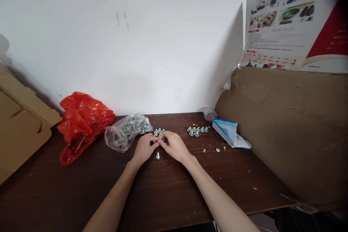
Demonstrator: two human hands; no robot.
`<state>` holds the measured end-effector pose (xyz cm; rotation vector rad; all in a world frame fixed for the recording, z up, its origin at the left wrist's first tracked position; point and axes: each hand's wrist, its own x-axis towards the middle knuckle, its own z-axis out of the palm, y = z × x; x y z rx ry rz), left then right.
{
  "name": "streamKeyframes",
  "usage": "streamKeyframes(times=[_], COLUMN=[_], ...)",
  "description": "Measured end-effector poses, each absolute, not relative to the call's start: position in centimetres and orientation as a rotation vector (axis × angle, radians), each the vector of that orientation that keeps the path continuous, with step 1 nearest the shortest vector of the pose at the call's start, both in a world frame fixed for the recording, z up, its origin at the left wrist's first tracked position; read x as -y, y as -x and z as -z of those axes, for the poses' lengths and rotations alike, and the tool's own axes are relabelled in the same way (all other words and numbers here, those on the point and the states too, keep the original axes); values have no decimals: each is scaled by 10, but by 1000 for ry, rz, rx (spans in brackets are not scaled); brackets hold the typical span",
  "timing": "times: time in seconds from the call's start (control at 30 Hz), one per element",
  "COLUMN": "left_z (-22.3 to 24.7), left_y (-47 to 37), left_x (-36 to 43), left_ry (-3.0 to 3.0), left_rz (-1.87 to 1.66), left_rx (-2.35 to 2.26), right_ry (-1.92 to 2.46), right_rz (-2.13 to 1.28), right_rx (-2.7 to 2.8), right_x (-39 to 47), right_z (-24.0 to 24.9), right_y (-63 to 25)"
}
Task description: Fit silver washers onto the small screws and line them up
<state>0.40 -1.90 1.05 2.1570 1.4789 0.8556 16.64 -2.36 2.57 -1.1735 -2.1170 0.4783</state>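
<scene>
Poster [293,25] print too small to be read. Small silver fastener [160,138] pinched between left hand [144,147] and right hand [174,145]; loose bolt [157,156] lain on dark wood table [163,195], clear crinkled bag [125,134] nearby.

Both forearms are bare from the lower edge of the view up to the wrists; no sleeve, cuff, watch or band shows on either. The left hand [143,147] and the right hand [175,146] wear no gloves, and no rings can be made out at this size.
</scene>
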Motion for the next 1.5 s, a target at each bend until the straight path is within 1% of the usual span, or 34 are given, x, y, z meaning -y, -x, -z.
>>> streamKeyframes(times=[0.73, 0.93, 1.17, 1.4, 1.5], left_z=[-15, -15, -14, -14, -14], left_y=[-5, -5, -4, -4, -4], left_x=[22, 22, 21, 21, 21], left_ry=[-2161, -2186, -2169, -2177, -2184], left_rz=[-829, -838, -845, -848, -840], left_rx=[-1502, -1501, -1481, -1495, -1491], right_ry=[1209, 1313, 1168, 1294, 1255], right_rz=[-427, -408, -442, -427, -441], right_rx=[2131, 2109, 2132, 2099, 2100], right_x=[25, 24, 25, 23, 25], right_z=[-30, -30, -32, -28, -30], right_y=[-170, -170, -172, -169, -170])
